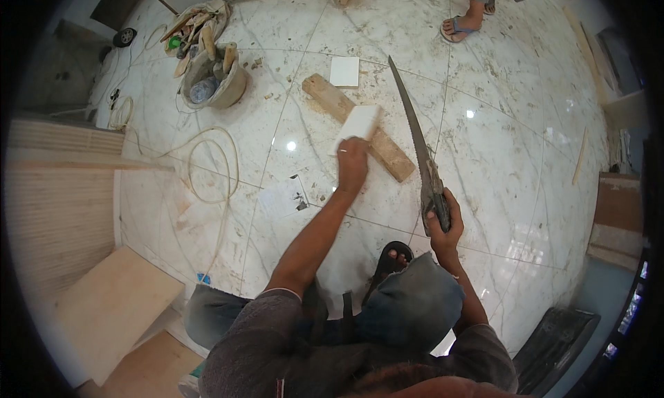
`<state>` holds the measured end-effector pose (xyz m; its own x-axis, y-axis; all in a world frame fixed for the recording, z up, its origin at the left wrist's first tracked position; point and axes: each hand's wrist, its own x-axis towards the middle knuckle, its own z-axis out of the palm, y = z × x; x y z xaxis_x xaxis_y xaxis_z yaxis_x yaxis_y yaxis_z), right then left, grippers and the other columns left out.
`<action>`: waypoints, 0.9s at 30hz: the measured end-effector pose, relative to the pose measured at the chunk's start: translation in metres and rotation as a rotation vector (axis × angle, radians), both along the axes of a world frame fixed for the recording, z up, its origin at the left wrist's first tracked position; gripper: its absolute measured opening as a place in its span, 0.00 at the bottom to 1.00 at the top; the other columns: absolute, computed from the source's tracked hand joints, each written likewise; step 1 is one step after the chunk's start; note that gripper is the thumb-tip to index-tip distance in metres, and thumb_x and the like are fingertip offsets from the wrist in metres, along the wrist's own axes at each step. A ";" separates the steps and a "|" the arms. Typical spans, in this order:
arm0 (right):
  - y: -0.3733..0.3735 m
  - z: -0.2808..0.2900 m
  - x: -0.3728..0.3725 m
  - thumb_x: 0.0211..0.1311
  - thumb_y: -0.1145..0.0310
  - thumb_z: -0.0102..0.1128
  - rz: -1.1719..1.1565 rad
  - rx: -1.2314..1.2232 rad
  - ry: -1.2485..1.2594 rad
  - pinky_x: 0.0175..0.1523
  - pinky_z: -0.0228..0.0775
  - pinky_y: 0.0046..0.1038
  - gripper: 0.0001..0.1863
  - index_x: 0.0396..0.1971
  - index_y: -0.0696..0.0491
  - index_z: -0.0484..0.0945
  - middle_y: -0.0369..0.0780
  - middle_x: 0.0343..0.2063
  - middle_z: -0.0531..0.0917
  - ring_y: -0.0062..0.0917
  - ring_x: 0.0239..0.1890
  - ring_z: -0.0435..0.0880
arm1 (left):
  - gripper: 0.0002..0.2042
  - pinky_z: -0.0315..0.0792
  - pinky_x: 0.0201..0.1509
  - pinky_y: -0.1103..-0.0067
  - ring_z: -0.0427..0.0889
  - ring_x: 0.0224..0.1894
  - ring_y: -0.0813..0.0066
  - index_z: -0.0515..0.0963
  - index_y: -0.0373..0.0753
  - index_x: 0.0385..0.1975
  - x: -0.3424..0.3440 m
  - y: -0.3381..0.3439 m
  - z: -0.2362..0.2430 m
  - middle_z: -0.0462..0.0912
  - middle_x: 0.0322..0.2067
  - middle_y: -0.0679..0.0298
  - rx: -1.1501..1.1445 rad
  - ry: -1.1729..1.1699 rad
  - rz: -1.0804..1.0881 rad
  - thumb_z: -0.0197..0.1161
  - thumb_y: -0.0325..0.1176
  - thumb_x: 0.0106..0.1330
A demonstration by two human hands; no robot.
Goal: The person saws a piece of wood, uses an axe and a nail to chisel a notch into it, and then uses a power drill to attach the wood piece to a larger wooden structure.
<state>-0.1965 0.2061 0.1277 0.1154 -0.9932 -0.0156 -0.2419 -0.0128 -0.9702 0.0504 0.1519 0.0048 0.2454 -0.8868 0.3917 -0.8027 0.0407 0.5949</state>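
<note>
My right hand is wrapped round the dark handle of a handsaw, whose long toothed blade points up and away from me over the floor. With my left hand I grip the near end of a white rectangular piece of board. That piece lies across a worn wooden plank, which rests slantwise on the tiles. The saw blade is apart from the white piece, to its right. My left fingertips are partly hidden by the hand itself.
A bucket of tools and a tool bag stand far left. A pale hose loops on the tiles. A small white square lies beyond the plank. Another person's sandalled foot is far right. Wooden sheets lie near left.
</note>
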 end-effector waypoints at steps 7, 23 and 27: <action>0.039 0.000 -0.035 0.53 0.72 0.58 -0.050 0.091 0.083 0.56 0.65 0.30 0.30 0.58 0.63 0.65 0.49 0.48 0.76 0.31 0.51 0.76 | 0.23 0.54 0.64 0.56 0.63 0.61 0.51 0.66 0.36 0.55 -0.010 -0.018 -0.017 0.68 0.55 0.49 0.123 0.259 -0.133 0.58 0.26 0.57; 0.051 0.006 -0.040 0.51 0.72 0.61 -0.088 0.220 -0.068 0.45 0.66 0.19 0.33 0.60 0.59 0.66 0.38 0.42 0.77 0.17 0.37 0.73 | 0.18 0.70 0.49 0.77 0.76 0.44 0.72 0.71 0.36 0.52 0.084 -0.048 -0.017 0.77 0.42 0.60 0.587 0.885 -0.122 0.58 0.37 0.65; 0.049 0.012 -0.032 0.53 0.70 0.61 -0.033 0.189 0.014 0.52 0.67 0.26 0.31 0.59 0.61 0.65 0.45 0.42 0.80 0.25 0.44 0.78 | 0.14 0.70 0.45 0.81 0.75 0.40 0.77 0.69 0.36 0.50 0.060 -0.040 -0.027 0.75 0.43 0.58 0.445 1.315 0.136 0.54 0.34 0.67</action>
<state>-0.2282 0.2550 0.1401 0.0814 -0.9757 -0.2033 -0.2527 0.1771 -0.9512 0.1107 0.1114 -0.0218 0.3023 -0.8141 -0.4958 0.3656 -0.3813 0.8491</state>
